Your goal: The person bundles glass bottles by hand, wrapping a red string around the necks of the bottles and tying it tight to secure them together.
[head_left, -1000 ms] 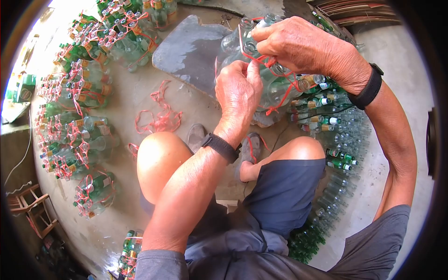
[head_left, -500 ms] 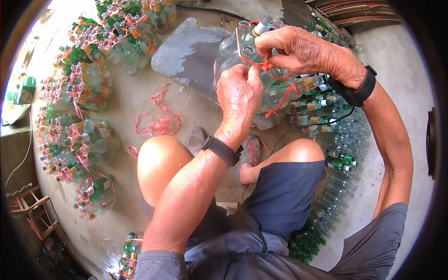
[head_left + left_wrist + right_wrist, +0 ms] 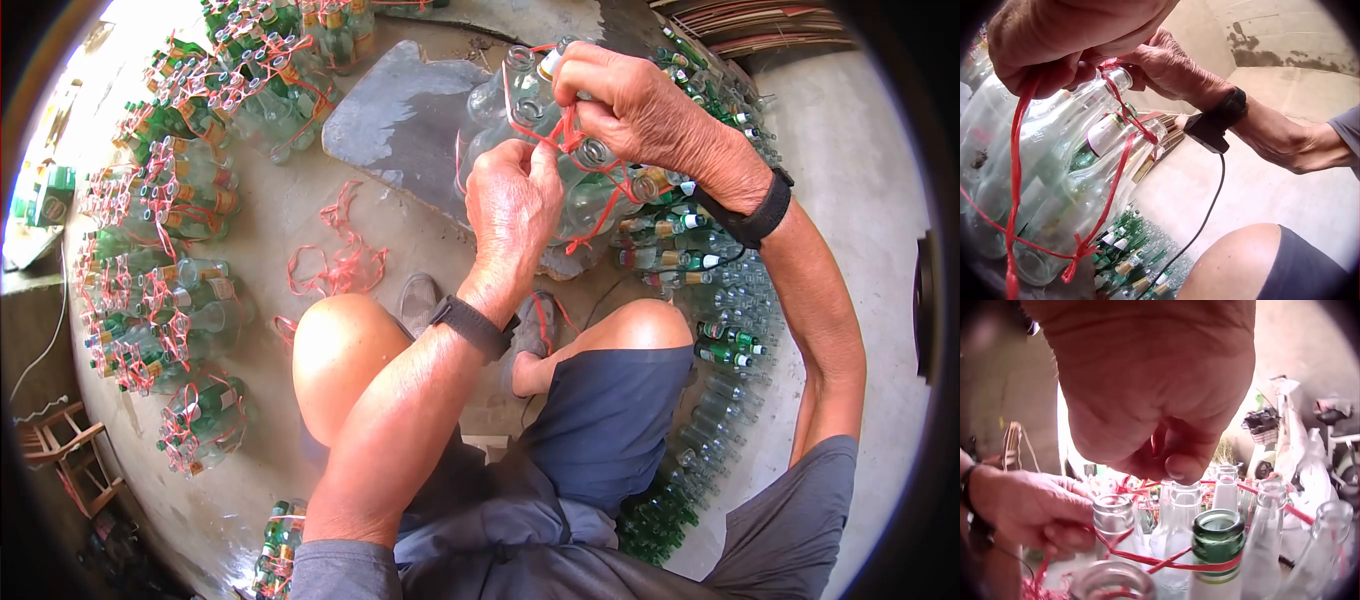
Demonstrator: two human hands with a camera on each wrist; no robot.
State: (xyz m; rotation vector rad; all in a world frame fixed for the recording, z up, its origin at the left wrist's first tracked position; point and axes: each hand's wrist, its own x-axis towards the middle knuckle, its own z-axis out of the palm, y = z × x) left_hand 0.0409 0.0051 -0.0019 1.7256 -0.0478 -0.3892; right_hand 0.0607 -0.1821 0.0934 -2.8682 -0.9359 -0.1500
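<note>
A cluster of bottles, mostly clear glass (image 3: pixel 488 102) with one green bottle (image 3: pixel 1217 534) among them, stands upright on a grey stone slab (image 3: pixel 420 110). Red plastic twine (image 3: pixel 1017 162) loops around the necks and crosses between them. My left hand (image 3: pixel 512 195) pinches the twine beside the near necks, and a strand hangs down from its fingers. Just above the bottle tops, my right hand (image 3: pixel 645 112) pinches a raised piece of the same twine between thumb and fingers. A knotted bunch of twine (image 3: pixel 570 132) shows between the two hands.
Tied bundles of bottles (image 3: pixel 190 190) line the left side of the floor. Many loose bottles (image 3: pixel 735 290) stand in rows at right. Tangled red twine (image 3: pixel 340 262) lies on the concrete by my feet. A wooden stool (image 3: pixel 70 450) is at far left.
My right forearm has shifted left and downward in the head view, and the right hand has turned, drawing up the twine it pinches. The left hand has stayed nearly still.
</note>
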